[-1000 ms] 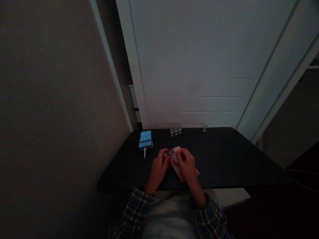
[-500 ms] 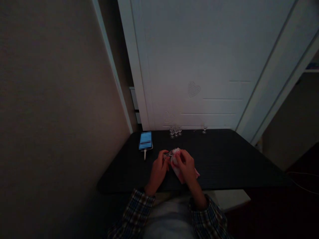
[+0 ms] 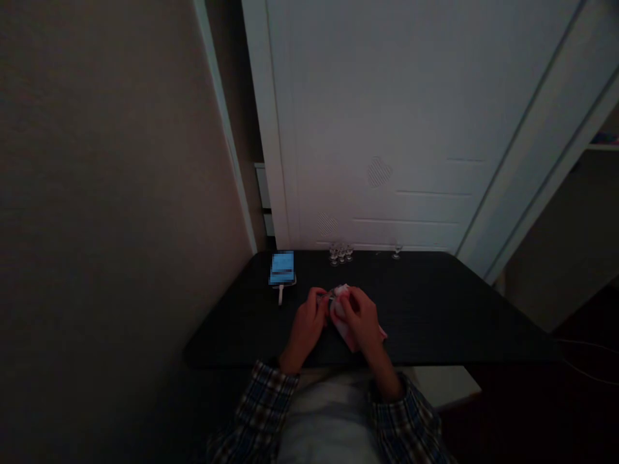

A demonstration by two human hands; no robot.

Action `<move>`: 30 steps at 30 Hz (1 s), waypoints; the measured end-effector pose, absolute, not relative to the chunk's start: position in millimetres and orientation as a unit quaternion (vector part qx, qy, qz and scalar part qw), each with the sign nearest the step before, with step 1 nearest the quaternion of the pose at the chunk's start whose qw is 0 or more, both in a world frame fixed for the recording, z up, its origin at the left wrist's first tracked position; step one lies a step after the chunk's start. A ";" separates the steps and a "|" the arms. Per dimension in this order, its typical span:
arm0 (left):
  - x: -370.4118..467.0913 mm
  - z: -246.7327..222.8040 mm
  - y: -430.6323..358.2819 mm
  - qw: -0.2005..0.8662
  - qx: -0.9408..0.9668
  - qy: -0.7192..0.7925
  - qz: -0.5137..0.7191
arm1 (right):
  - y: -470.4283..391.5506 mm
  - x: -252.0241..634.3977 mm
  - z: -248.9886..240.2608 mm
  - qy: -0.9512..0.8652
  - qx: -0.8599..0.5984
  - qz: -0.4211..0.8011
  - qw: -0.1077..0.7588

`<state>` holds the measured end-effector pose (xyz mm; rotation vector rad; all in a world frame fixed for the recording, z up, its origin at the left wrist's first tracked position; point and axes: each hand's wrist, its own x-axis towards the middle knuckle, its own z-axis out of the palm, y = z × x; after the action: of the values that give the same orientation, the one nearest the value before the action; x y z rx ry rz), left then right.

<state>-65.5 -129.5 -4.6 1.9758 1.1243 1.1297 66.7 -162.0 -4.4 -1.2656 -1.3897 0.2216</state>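
Over the dark table, my left hand (image 3: 307,320) is closed around a small clear glass (image 3: 327,297), mostly hidden by the fingers. It looks like the little stemmed glasses further back. Fingers of my right hand (image 3: 362,317) pinch a pink and white cloth (image 3: 342,324) right against the glass. The lower part of the cloth hangs down below my right hand, and one corner shows to its right. Both hands are close together; dim light hides the exact contact between cloth and glass.
A cluster of several small stemmed glasses (image 3: 341,254) stands at the table's back edge. One more stemmed glass (image 3: 396,252) is further right. A phone with a lit screen (image 3: 282,267) and a white cable plug (image 3: 280,295) lies at left. Behind the table (image 3: 435,316) rises a white panel (image 3: 411,116).
The view has shifted slightly. Both hands keep their hold on the glass and cloth, with only a small shift of the left fingers around the glass.
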 end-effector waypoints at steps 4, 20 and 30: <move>-66.0 -6.8 -126.6 0.269 0.758 0.424 0.416 | -159.7 68.5 -7.8 -0.601 -0.543 0.081 0.581; -67.1 -10.1 -128.2 0.218 0.787 0.422 0.394 | -157.9 68.9 -8.6 -0.603 -0.551 0.065 0.573; -69.7 -9.9 -125.9 0.206 0.764 0.445 0.419 | -161.2 64.2 -4.7 -0.606 -0.544 0.065 0.577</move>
<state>-69.7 -125.9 -9.9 2.1305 1.2403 1.1670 64.2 -161.2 -4.7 -1.2731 -1.4188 0.1527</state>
